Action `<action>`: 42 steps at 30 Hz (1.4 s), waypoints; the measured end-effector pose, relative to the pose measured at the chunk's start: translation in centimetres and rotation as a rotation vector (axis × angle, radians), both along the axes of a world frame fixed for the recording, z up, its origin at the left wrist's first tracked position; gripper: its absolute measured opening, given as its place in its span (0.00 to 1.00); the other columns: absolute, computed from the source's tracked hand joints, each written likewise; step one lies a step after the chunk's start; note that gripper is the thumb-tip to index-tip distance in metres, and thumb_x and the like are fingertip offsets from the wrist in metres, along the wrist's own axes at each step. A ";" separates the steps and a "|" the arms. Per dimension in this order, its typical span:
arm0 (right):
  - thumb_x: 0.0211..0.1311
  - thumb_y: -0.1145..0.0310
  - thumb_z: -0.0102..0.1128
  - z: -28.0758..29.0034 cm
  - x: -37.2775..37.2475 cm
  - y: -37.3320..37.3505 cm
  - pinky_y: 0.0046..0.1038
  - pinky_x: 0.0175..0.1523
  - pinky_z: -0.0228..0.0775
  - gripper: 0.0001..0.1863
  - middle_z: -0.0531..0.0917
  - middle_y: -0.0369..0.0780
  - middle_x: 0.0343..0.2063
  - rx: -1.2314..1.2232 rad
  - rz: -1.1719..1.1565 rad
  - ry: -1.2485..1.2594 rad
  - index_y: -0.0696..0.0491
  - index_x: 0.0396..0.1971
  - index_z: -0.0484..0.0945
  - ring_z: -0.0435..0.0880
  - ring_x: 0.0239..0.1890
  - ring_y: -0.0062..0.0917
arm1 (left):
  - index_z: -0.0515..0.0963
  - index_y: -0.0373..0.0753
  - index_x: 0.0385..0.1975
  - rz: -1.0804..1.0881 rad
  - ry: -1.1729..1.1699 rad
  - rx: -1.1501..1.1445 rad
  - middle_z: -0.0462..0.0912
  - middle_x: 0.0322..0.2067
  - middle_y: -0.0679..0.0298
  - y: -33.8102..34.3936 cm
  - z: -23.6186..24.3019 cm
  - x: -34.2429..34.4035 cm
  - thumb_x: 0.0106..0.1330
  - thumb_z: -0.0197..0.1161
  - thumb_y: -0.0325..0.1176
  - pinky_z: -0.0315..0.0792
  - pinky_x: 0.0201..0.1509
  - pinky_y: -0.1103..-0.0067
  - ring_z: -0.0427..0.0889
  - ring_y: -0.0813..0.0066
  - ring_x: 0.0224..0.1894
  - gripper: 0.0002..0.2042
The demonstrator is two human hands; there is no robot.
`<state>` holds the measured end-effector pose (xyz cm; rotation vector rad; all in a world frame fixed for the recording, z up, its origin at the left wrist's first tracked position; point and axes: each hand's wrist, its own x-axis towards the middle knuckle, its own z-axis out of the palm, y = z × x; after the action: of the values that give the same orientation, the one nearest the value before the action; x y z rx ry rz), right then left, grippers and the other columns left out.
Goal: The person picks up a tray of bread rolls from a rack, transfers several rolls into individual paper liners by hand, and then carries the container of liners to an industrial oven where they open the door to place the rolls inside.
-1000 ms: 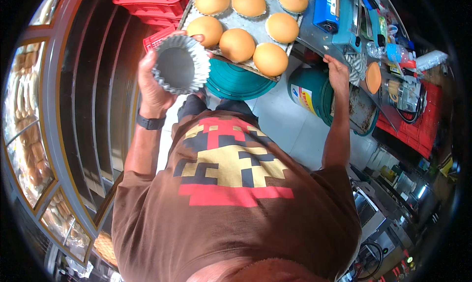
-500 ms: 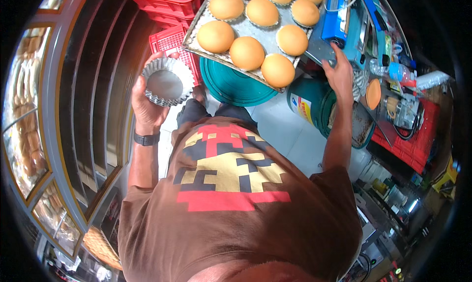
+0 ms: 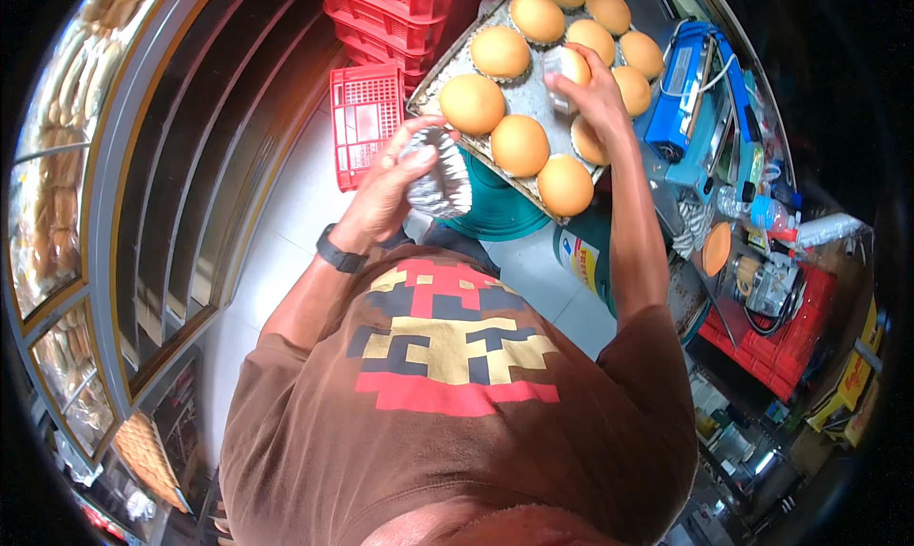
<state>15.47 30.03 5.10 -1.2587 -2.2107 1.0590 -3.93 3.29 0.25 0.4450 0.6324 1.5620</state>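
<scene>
Head view: above white tiles (image 3: 271, 213), our left hand (image 3: 381, 186) grips fluted tins (image 3: 440, 179), right hand (image 3: 600, 94) one cake (image 3: 573, 67); eleven line a baking tray (image 3: 531, 94).

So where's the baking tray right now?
The baking tray is at upper middle of the head view, between the stacked red crates and blue device, under the right hand.
</scene>
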 end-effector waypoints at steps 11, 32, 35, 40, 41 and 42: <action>0.47 0.56 0.78 4.7 -2.7 -14.5 0.35 0.61 0.69 0.43 0.75 0.49 0.53 0.107 0.450 0.127 0.54 0.64 0.68 0.76 0.57 0.39 | 0.68 0.36 0.63 -0.032 0.071 0.074 0.74 0.57 0.59 2.7 1.3 0.2 0.54 0.75 0.34 0.69 0.65 0.74 0.75 0.72 0.58 0.35; 0.41 0.69 0.80 2.4 -1.2 -10.9 0.33 0.55 0.75 0.37 0.75 0.42 0.45 -0.059 0.040 0.484 0.57 0.56 0.75 0.79 0.52 0.32 | 0.70 0.41 0.59 0.089 0.052 0.050 0.77 0.53 0.59 5.4 -0.1 -0.4 0.59 0.71 0.33 0.76 0.59 0.71 0.79 0.70 0.54 0.28; 0.45 0.58 0.78 2.0 -1.9 -6.2 0.42 0.57 0.73 0.40 0.75 0.48 0.50 0.420 -0.082 -0.178 0.57 0.59 0.73 0.78 0.54 0.42 | 0.63 0.41 0.65 -0.005 -0.171 0.164 0.73 0.60 0.52 5.1 -0.6 -1.4 0.61 0.68 0.42 0.75 0.62 0.63 0.77 0.60 0.59 0.33; 0.51 0.46 0.71 0.0 -3.9 -2.3 0.46 0.59 0.70 0.38 0.77 0.54 0.54 0.744 0.065 -0.321 0.60 0.55 0.76 0.75 0.57 0.51 | 0.59 0.41 0.68 -0.064 -0.205 0.206 0.68 0.63 0.47 3.5 -0.1 -3.0 0.47 0.73 0.62 0.72 0.64 0.56 0.74 0.48 0.61 0.50; 0.52 0.47 0.70 1.5 -5.8 -3.0 0.45 0.59 0.70 0.37 0.78 0.54 0.53 0.660 0.110 -0.206 0.61 0.55 0.76 0.75 0.57 0.51 | 0.59 0.42 0.68 -0.103 -0.238 0.238 0.69 0.62 0.47 3.0 -0.3 -3.4 0.45 0.74 0.64 0.71 0.64 0.55 0.74 0.46 0.60 0.52; 0.51 0.47 0.71 1.2 -7.6 -3.4 0.45 0.57 0.72 0.38 0.78 0.53 0.53 0.578 0.121 -0.150 0.58 0.56 0.75 0.76 0.55 0.52 | 0.61 0.43 0.67 -0.115 -0.236 0.252 0.70 0.61 0.47 2.8 -0.4 -3.5 0.44 0.73 0.66 0.71 0.64 0.55 0.74 0.45 0.60 0.52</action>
<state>7.92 26.63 6.30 -0.9747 -2.4740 0.3141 -7.40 6.06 -0.16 0.4667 0.2254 1.5609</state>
